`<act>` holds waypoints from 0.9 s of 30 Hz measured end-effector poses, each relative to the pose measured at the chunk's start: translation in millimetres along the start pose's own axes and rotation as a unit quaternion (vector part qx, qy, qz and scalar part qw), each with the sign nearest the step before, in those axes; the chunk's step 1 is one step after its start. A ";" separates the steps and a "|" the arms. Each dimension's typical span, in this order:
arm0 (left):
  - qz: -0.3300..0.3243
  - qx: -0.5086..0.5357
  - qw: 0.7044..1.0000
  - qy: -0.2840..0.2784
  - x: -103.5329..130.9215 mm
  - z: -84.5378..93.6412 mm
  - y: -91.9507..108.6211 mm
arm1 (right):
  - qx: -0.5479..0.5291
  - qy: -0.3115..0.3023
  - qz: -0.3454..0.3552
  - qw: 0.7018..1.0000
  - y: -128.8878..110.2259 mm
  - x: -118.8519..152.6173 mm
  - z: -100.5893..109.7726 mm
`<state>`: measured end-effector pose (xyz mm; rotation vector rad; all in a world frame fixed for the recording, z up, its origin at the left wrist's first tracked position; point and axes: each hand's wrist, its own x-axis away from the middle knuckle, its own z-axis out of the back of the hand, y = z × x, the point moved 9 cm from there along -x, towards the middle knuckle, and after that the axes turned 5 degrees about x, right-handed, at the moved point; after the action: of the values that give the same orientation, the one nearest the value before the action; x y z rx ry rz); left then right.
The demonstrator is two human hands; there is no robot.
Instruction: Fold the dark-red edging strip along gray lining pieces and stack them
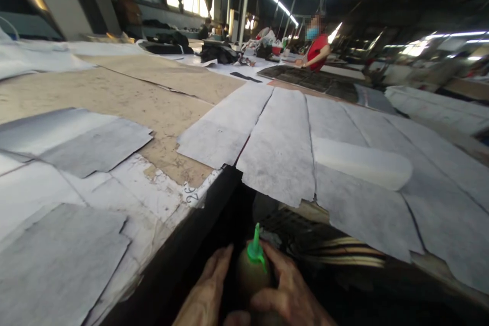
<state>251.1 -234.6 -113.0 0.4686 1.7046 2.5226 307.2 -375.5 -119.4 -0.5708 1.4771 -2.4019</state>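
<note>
A bottle (pixel 252 272) with a bright green nozzle cap (pixel 255 249) stands nearly upright at the bottom centre, its tip pointing up. My right hand (pixel 288 288) wraps round the bottle's right side, thumb across its front. On the other side my left hand (pixel 208 288) has its fingers stretched forward and together, with a dark gap between them and the bottle; its thumb shows low near the bottle's base. Both hands are at the dark gap by the table edge, below the grey-white fabric pieces (pixel 275 158).
Tan board (pixel 153 107) and grey sheets (pixel 91 137) cover the left table, whose dark edge (pixel 214 198) runs toward me. Fabric pieces overhang the right table's edge. Farther off, a person in a red top (pixel 319 53) leans over dark panels (pixel 309 77).
</note>
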 end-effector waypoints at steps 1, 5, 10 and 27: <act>0.022 0.010 1.000 0.002 -6.3 -4.7 -7.0 | -0.022 -0.008 0.002 1.000 4.4 -6.8 -0.7; 0.119 0.056 0.991 0.022 -24.0 -17.3 -39.0 | -0.064 -0.034 0.011 0.997 25.1 -29.4 -5.7; 0.058 0.143 0.988 -0.015 -59.5 -27.0 -24.1 | -0.114 -0.066 0.010 0.991 41.8 -45.9 -11.7; 0.039 0.336 0.941 0.006 -109.5 -36.8 -60.0 | 0.000 -0.027 0.021 0.999 39.6 -57.9 10.8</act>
<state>337.9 -268.3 -204.0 0.5541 2.5756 1.9144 364.3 -377.6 -161.6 -0.5943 1.4516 -2.3361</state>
